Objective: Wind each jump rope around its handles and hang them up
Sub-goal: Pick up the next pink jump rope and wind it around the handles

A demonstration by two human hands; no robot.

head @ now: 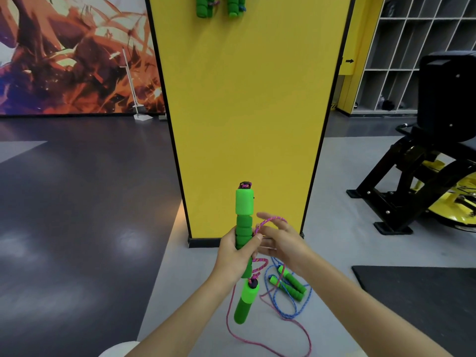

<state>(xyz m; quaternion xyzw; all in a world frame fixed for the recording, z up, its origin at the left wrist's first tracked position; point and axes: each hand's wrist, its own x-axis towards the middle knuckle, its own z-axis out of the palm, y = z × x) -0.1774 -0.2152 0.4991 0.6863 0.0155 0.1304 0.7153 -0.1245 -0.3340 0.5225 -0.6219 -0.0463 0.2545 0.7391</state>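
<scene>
Pink jump rope sits at about 6 o'clock in the view, held up in front of a yellow pillar. Its upper handle stands upright, and its lower handle dangles just beneath on a short run of cord. The rest of the cord trails in a loose loop on the grey floor. Cubby shelving fills the wall at 2 o'clock. A few small dark things sit in its bottom compartments, too small to name. The left hand comes up from 6 o'clock and clenches round the lower part of the upright green foam handle, thumb on the side where the cord passes. The right hand is just beside it at 5 o'clock, fingers stretched out and relaxed toward the pillar, with an arc of pink cord draped over them. A blue jump rope lies unwound on the floor at 5 o'clock, below the right wrist, its two green handles side by side. At 12 o'clock two wound ropes hang on the pillar. A black and yellow gym machine stands at 3 o'clock, and a black mat lies at 4 o'clock.
</scene>
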